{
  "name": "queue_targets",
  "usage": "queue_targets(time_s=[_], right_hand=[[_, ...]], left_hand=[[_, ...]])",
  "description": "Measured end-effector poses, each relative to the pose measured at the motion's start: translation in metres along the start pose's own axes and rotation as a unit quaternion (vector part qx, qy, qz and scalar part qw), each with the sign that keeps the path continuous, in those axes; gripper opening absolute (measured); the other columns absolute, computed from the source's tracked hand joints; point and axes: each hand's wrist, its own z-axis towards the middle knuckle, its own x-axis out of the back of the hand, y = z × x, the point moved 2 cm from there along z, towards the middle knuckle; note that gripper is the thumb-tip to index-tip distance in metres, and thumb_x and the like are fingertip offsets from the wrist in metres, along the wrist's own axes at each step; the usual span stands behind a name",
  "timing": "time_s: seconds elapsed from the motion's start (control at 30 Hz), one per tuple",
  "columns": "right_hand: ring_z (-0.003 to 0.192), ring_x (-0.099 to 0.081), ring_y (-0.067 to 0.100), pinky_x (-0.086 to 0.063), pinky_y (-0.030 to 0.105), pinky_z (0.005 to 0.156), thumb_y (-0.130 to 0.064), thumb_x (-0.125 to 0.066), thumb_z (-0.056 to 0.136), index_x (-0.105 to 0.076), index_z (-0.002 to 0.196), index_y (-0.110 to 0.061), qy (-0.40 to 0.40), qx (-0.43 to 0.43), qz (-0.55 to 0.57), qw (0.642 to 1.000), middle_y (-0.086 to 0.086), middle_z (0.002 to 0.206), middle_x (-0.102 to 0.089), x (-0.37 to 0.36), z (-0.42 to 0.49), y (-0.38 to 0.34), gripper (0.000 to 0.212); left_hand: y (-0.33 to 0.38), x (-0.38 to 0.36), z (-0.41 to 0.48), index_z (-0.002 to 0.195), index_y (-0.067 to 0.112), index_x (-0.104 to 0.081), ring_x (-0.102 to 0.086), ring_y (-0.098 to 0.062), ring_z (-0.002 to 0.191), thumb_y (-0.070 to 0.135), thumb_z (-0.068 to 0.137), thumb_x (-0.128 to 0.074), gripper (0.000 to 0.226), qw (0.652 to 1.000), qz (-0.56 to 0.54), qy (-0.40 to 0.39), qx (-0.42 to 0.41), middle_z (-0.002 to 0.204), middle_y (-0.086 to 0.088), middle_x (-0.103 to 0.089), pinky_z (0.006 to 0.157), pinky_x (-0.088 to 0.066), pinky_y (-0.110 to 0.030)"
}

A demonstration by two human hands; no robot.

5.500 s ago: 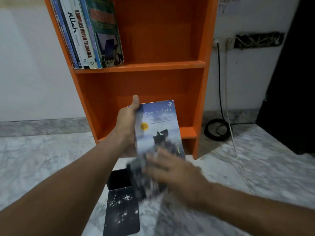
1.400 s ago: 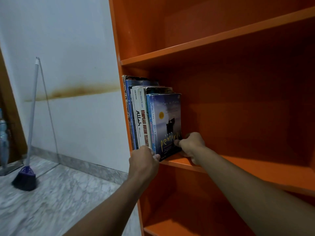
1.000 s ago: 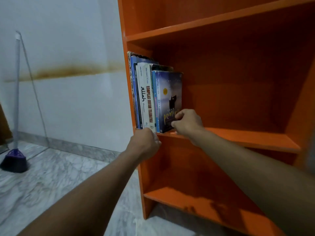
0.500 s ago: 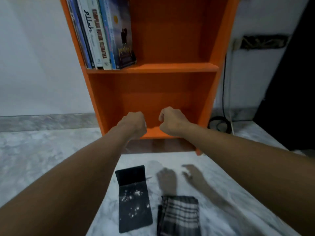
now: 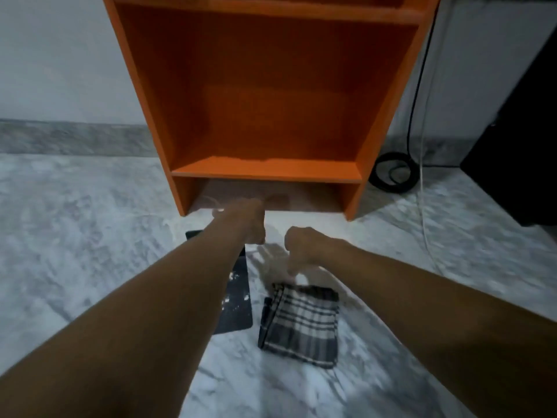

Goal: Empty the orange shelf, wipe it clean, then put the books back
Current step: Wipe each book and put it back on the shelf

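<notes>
The orange shelf [image 5: 265, 170] stands against the wall, and its lowest compartment holds nothing. The books higher up are out of view. A dark book [image 5: 236, 300] with white specks lies flat on the floor, partly under my left forearm. Right of it lies a folded checked cloth [image 5: 301, 322]. My left hand [image 5: 251, 221] hovers over the floor in front of the shelf with fingers curled and holds nothing. My right hand [image 5: 304, 245] hangs just above the cloth's far edge, fingers curled down, holding nothing.
A marble floor [image 5: 75, 236] spreads around the shelf. A coiled black cable [image 5: 394, 173] lies right of the shelf, with a white cord [image 5: 423, 188] running along the floor. A dark cabinet [image 5: 524, 140] stands at the far right.
The view has tilted down, so the books on the upper shelf have left the frame. Both hands have dropped from the shelf front toward the floor, the right one coming near the cloth.
</notes>
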Motion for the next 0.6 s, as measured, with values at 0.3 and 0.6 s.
queue_targets(time_s=[0.3,0.6], right_hand=[[0.121,-0.043,0.040,-0.040,0.057,0.099,-0.039,-0.092,0.058,-0.029,0.134,-0.007,-0.085,-0.092,-0.029,0.992,0.018,0.127,-0.047,-0.114,0.025,0.023,0.103],[0.096,-0.061,0.025,-0.052,0.030,0.076,-0.035,-0.079,0.077,-0.046,0.126,-0.007,-0.081,-0.076,0.101,0.989,0.008,0.111,-0.060,-0.127,0.012,0.040,0.066]], left_hand=[[-0.052,-0.047,0.020,0.117,0.006,-0.055,-0.057,-0.036,0.110,0.012,0.086,-0.064,0.033,0.992,0.095,0.054,0.062,0.099,-0.012,-0.053,0.106,-0.037,-0.054],[-0.083,-0.057,0.014,0.124,0.012,-0.060,-0.059,-0.034,0.101,0.039,0.096,-0.055,0.038,0.997,0.053,0.037,0.049,0.115,-0.014,-0.059,0.076,-0.047,-0.036]])
